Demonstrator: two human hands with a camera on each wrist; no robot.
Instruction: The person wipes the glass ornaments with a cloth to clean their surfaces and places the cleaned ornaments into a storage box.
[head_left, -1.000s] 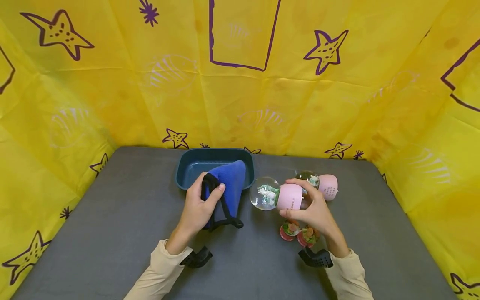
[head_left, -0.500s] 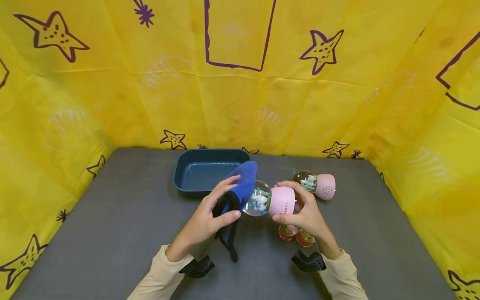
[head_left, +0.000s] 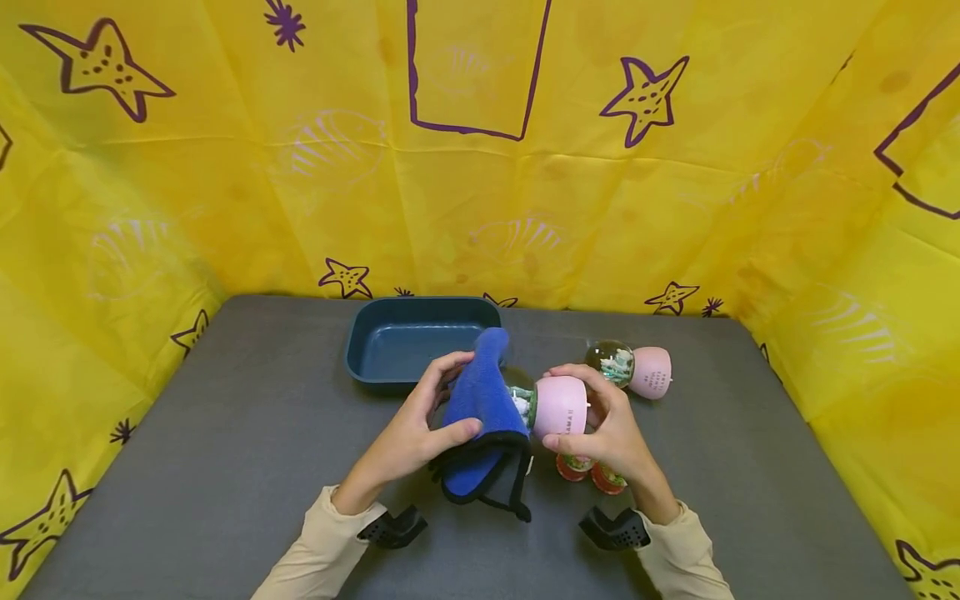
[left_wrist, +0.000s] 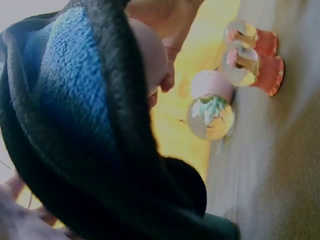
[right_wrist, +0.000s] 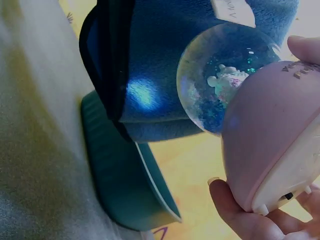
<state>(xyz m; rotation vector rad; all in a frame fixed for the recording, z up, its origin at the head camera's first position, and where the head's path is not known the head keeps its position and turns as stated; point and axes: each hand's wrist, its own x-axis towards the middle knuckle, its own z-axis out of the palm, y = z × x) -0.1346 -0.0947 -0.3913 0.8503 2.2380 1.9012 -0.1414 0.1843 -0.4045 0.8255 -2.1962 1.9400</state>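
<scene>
My right hand [head_left: 611,425] grips the pink base of a snow globe [head_left: 561,407], held on its side above the table with the glass ball toward the left. My left hand [head_left: 427,417] holds a blue cloth [head_left: 483,396] with black edging, thumb in front, draped against the glass. In the right wrist view the clear ball [right_wrist: 220,80] with a small white figure inside lies against the cloth [right_wrist: 155,75], and a white label shows on the fabric. The underside of the base [right_wrist: 285,175] has small feet and a black switch.
A second pink-based snow globe [head_left: 651,372] lies on its side at the right. Two small red-based globes [head_left: 609,478] stand on the grey table [head_left: 225,467], partly behind the right hand. A dark teal tub [head_left: 360,354] sits at the back, before a yellow patterned backdrop [head_left: 450,208].
My left hand has carried the cloth rightward from in front of the tub and now wraps it over the globe's glass. The held snow globe has shifted slightly left and down.
</scene>
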